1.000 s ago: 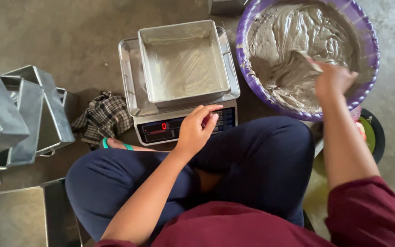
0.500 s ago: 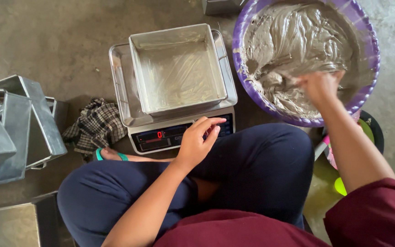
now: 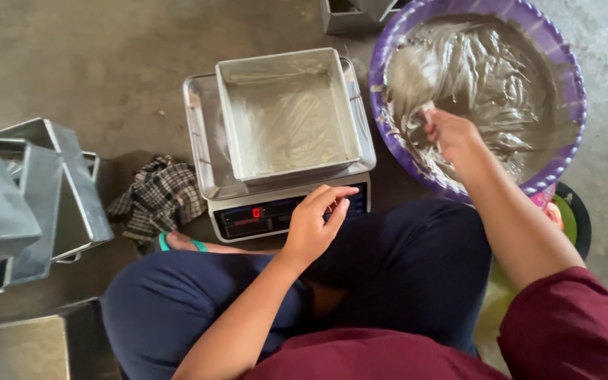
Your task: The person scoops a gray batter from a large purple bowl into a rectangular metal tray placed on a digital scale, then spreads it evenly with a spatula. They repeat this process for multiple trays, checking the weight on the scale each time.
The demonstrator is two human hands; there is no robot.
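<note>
The floor [image 3: 107,63] is bare grey concrete, stained and a little rough. Left of the checked cloth [image 3: 157,198] lying on it stands a heap of empty metal tins [image 3: 29,197]. The light is soft daylight.

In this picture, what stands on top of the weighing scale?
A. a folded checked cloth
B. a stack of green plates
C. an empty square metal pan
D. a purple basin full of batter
C: an empty square metal pan sits on the tray of the scale, while the left hand touches the scale's front panel and the right hand is in the purple basin beside it.
</note>
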